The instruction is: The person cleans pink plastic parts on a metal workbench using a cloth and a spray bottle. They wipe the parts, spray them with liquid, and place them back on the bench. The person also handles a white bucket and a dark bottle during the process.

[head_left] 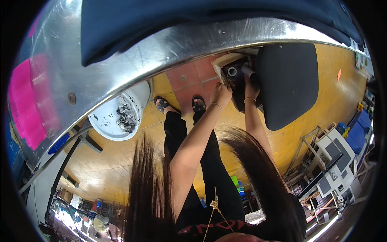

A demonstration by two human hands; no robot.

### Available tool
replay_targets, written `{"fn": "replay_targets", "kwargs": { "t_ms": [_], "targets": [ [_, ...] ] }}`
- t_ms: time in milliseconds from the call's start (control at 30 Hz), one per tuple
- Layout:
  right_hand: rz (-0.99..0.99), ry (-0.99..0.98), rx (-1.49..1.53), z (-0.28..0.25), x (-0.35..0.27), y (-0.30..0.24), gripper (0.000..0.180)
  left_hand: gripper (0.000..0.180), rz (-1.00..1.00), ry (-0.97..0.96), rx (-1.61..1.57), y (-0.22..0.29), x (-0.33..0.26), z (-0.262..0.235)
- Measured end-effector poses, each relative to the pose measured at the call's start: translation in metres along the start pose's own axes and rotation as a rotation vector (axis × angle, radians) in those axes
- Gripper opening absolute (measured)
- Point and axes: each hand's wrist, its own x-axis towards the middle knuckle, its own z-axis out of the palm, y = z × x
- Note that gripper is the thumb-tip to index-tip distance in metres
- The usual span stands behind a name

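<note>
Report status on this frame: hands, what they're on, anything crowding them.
Left hand at the open box's rim. Right hand on the dark bundle inside; grip unclear. Black chair seat close beside; metal table edge overhead.

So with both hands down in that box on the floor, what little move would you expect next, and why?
Probably lifting one item out: the left hand and right hand both reach into the open box by the black chair seat, beside white tube ends. Whether either hand grips anything is unclear.
</note>
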Motion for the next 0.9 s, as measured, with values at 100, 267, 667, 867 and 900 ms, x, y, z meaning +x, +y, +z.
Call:
{"fn": "replay_targets", "kwargs": {
  "t_ms": [100, 267, 667, 867, 900],
  "targets": [
    [0.113, -0.082, 0.033, 0.001, 0.008, -0.021, 0.077, 0.044, 0.038, 0.02, 0.032, 0.0, 0.0, -0.003],
    [0.265, -0.224, -0.063, 0.0, 0.016, -0.049, 0.087, 0.037, -0.055, 0.002, -0.031, 0.012, -0.003, -0.01],
    [0.022, -0.293, 0.157, 0.006, 0.041, -0.021, 0.07, 0.027, 0.176, 0.072, 0.027, -0.005, 0.012, 0.021],
    [0.054, -0.231, 0.123, 0.019, 0.024, -0.032, 0.072, 0.022, 0.272, 0.198, 0.196, -0.025, 0.021, 0.03],
    [0.135, -0.247, 0.186, 0.021, 0.027, -0.021, 0.071, 0.022, 0.233, 0.171, 0.164, -0.015, 0.014, 0.025]
  ]
}}
